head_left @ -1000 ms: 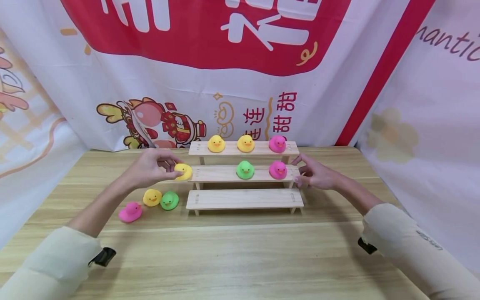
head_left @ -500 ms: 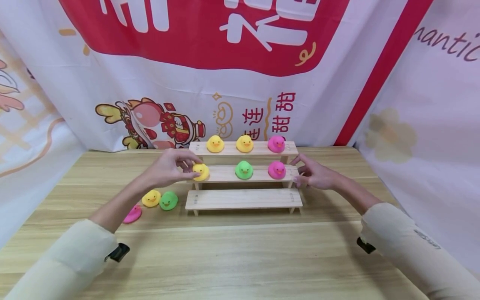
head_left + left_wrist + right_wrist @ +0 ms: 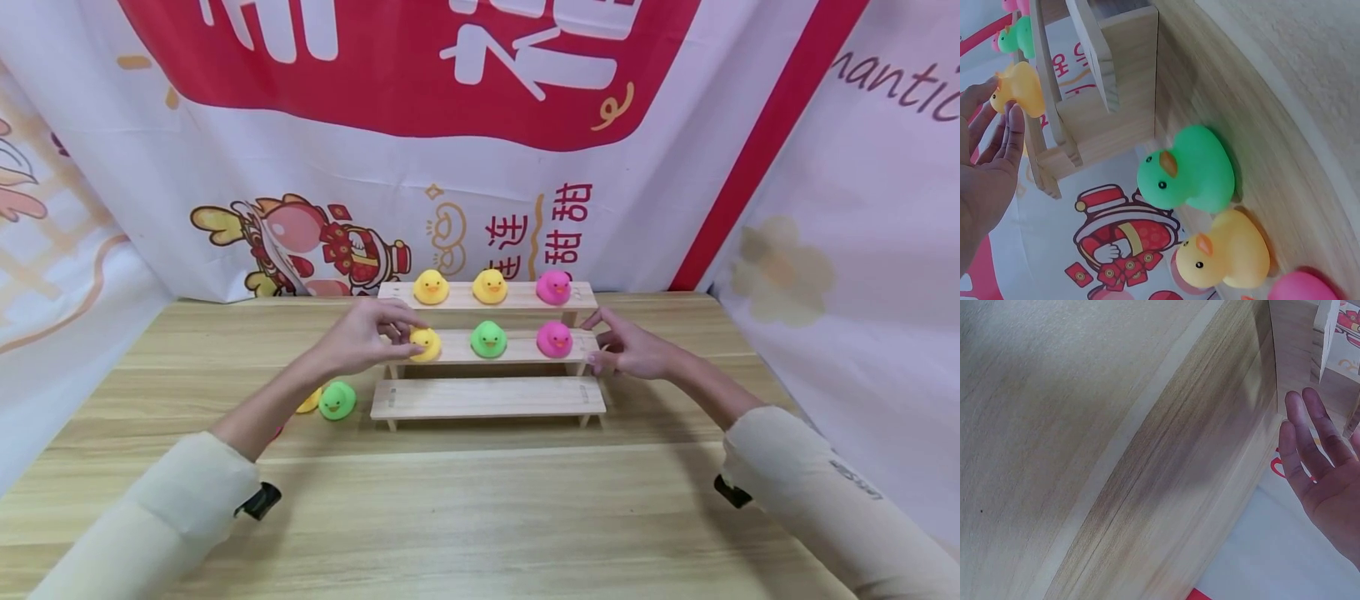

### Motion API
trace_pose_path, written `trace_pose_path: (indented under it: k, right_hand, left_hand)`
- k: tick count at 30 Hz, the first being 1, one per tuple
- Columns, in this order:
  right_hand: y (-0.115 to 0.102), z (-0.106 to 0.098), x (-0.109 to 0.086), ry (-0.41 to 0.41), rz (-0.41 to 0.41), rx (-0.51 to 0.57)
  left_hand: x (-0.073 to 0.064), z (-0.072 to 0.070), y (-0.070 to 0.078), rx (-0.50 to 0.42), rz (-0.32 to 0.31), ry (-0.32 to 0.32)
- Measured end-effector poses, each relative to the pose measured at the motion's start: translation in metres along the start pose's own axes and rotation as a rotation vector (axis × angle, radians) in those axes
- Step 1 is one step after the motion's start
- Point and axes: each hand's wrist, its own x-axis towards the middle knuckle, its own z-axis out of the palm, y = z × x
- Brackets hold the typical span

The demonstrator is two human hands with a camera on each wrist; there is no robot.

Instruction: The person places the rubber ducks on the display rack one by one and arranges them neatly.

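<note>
Between thumb and fingertips, my left hand (image 3: pixel 372 337) pinches a yellow rubber duck (image 3: pixel 426 344) at the left part of the middle tier of a three-tier wooden stand (image 3: pixel 487 398). The left wrist view shows this yellow duck (image 3: pixel 1023 89) at the plank's edge. On the same tier sit a green duck (image 3: pixel 489 340) and a pink duck (image 3: pixel 555 340). My right hand (image 3: pixel 633 346) holds the right end of that tier, thumb at the front and index finger behind. In the right wrist view, the other fingers (image 3: pixel 1310 440) extend loosely beside the stand.
Two yellow ducks (image 3: pixel 431 287) and a pink duck (image 3: pixel 553 287) stand on the top tier. Left of the stand, a green duck (image 3: pixel 1194 169), a yellow duck (image 3: pixel 1229 253) and a pink duck (image 3: pixel 1302 287) rest on the wooden table (image 3: pixel 480 517). A printed curtain (image 3: pixel 300 158) hangs behind.
My left hand has moved right with the yellow duck, from beyond the middle tier's left end to a spot nearer the green duck. My right hand has stayed at the stand's right end.
</note>
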Motion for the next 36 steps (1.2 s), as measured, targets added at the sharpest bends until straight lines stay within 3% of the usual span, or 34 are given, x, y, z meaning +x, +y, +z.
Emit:
trace_pose_path:
  k: [13, 25, 36]
  right_hand:
    - [-0.0004, 0.0002, 0.0002, 0.001, -0.001, 0.006]
    - [0.0001, 0.0000, -0.0006, 0.005, -0.012, 0.004]
    - [-0.0002, 0.0002, -0.0008, 0.001, -0.010, 0.005]
  left_hand:
    - [0.0046, 0.0102, 0.0028, -0.028, -0.034, -0.013]
    - [0.0057, 0.0101, 0.0043, -0.047, -0.081, -0.005]
    - [0.0069, 0.0100, 0.0038, -0.019, -0.078, 0.001]
